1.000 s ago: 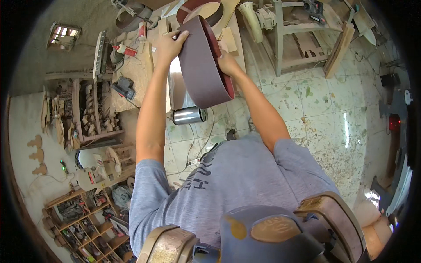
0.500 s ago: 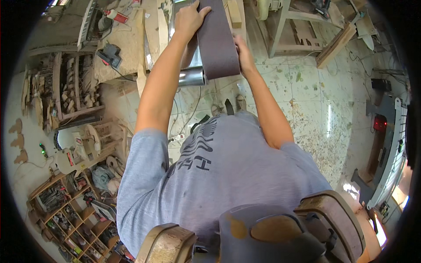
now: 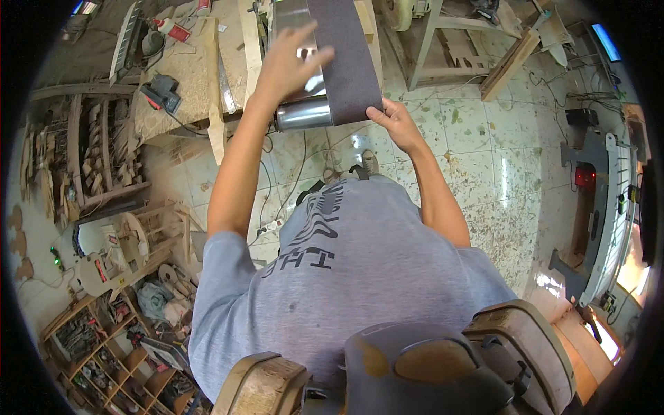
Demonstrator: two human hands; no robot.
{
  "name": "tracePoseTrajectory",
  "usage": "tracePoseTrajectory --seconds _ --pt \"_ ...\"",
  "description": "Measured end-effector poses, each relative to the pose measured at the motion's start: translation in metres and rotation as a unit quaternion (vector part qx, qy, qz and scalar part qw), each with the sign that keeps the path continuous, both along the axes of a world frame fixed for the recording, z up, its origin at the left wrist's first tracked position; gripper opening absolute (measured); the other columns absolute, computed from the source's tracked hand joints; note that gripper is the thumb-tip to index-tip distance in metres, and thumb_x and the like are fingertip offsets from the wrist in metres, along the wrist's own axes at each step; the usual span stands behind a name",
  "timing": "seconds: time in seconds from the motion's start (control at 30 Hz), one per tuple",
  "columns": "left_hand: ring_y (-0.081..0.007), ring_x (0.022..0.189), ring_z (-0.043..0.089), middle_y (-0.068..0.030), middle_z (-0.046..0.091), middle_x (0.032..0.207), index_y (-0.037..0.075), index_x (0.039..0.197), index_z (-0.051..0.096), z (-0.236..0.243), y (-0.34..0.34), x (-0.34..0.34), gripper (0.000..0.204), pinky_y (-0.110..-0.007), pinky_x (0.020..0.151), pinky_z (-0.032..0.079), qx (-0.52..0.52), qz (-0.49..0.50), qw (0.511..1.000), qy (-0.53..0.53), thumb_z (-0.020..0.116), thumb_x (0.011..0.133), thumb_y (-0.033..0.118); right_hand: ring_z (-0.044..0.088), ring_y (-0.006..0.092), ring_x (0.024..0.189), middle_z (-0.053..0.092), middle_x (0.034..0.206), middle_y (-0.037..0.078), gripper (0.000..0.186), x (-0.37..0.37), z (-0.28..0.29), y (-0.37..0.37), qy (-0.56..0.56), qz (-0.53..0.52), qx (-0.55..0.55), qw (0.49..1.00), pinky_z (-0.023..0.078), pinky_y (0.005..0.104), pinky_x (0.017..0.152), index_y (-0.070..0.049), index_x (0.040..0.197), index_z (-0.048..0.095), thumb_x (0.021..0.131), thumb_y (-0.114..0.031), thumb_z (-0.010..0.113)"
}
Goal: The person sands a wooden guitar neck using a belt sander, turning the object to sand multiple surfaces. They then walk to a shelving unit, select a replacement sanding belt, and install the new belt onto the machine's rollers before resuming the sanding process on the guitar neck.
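A wide dark-brown sanding belt [image 3: 351, 72] runs over the right part of a shiny metal roller [image 3: 303, 115] at the near end of a belt sander. Left of the belt lies the sander's bright metal bed [image 3: 292, 15]. My left hand [image 3: 287, 68] hovers over the bed, fingers spread and slightly blurred, fingertips close to the belt's left edge. At the belt's near right corner, my right hand [image 3: 398, 126] pinches its edge, thumb on top and fingers curled behind. The belt's underside is hidden.
Left of the sander, a wooden workbench [image 3: 187, 76] carries a dark power tool [image 3: 161, 93], a red-and-white bottle [image 3: 171, 29] and wood strips [image 3: 213, 83]. Cables [image 3: 302, 166] trail on the tiled floor below. A wooden frame stand [image 3: 429, 48] is at far right.
My left hand has come off the belt's far left edge and nearer to me, fingers opening. My right hand has slid down the belt's right edge to its near corner.
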State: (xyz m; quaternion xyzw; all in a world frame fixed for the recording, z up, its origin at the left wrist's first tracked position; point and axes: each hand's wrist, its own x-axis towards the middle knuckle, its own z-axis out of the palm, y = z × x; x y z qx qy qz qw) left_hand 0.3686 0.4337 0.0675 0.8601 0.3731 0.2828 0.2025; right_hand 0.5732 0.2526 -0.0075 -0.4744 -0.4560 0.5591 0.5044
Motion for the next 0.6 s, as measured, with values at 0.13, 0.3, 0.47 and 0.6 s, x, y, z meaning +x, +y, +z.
tracePoseTrajectory --seconds 0.13,0.3,0.47,0.6 --pt "-0.0406 0.13 0.049 -0.0237 0.051 0.139 0.009 0.136 0.058 -0.009 -0.061 -0.048 0.074 -0.05 0.109 0.038 0.022 -0.121 0.989 0.084 0.076 0.077 0.049 0.059 0.0127 0.108 0.068 0.116 0.004 0.041 -0.007 0.002 -0.002 0.018 0.027 -0.01 0.999 0.043 0.0316 0.099 0.001 0.125 0.063 0.1 -0.031 0.062" --pt "-0.0432 0.139 0.039 -0.0219 0.046 0.146 0.014 0.138 0.058 -0.033 -0.071 -0.062 0.074 -0.058 0.115 0.027 0.055 -0.103 0.992 0.042 0.078 0.075 0.047 0.054 0.0156 0.12 0.061 0.131 0.007 0.053 -0.013 -0.016 0.0 0.01 0.053 -0.05 0.997 0.04 0.0339 0.107 -0.001 0.139 0.052 0.102 -0.04 0.057" --pt "-0.0441 0.139 0.039 -0.0188 0.046 0.148 0.02 0.139 0.058 -0.025 -0.081 -0.055 0.071 -0.058 0.115 0.028 0.108 -0.078 0.989 0.059 0.077 0.077 0.049 0.039 0.0221 0.138 0.043 0.15 0.012 0.068 -0.039 0.019 -0.004 -0.082 -0.001 -0.019 0.996 0.03 0.0374 0.115 -0.002 0.152 0.032 0.104 -0.049 0.045" --pt "-0.0425 0.14 0.038 -0.0157 0.046 0.149 0.019 0.139 0.058 -0.035 -0.082 -0.052 0.072 -0.058 0.115 0.027 0.11 -0.068 0.988 0.078 0.078 0.076 0.048 0.038 0.0256 0.139 0.042 0.152 0.015 0.066 -0.034 0.026 -0.004 -0.088 0.037 -0.024 0.995 0.029 0.0358 0.116 -0.001 0.154 0.029 0.107 -0.047 0.039"
